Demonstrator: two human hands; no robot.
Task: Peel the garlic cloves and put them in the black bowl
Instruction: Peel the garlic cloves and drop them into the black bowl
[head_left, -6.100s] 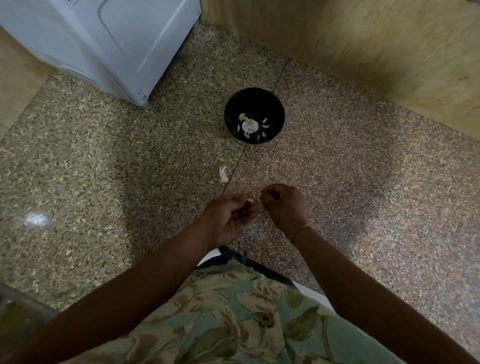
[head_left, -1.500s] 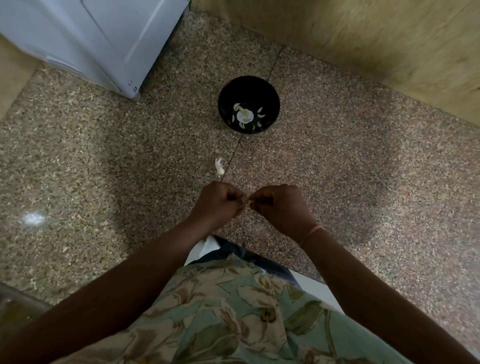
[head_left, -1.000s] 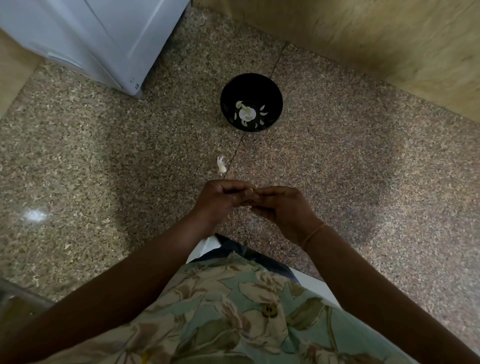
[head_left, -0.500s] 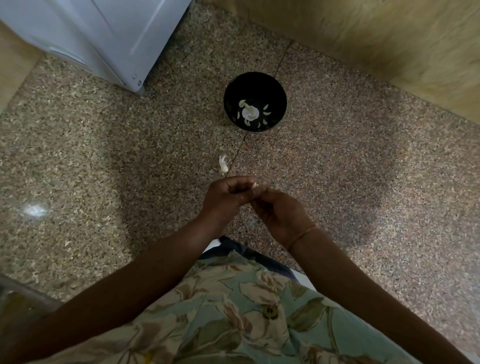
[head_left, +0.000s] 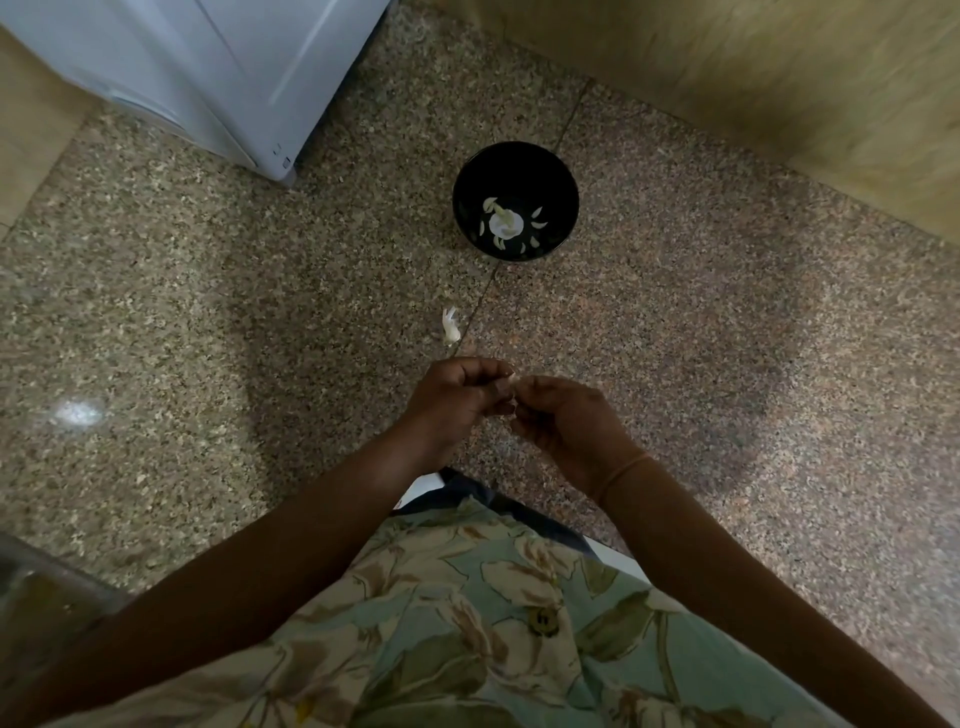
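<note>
While the left hand (head_left: 457, 400) and right hand (head_left: 563, 423) meet at near centre above the speckled floor (head_left: 208, 312), peeling is judged the step in hand. Both hands: fingers curled, tips pinching one small pale garlic clove (head_left: 512, 379), only a sliver showing; the right seems to pick at its skin. Location of black bowl (head_left: 519, 166): far centre on the floor, well apart from the hands; contents, several pale cloves (head_left: 537, 224) and one larger white piece (head_left: 503, 224). Also listed: pale scrap (head_left: 451, 328) on the floor between bowl and hands, clove or husk, cannot tell; white appliance (head_left: 208, 67), far left. Next move, by judgement: strip the remaining skin, then reach far and drop the clove into the bowl.
</note>
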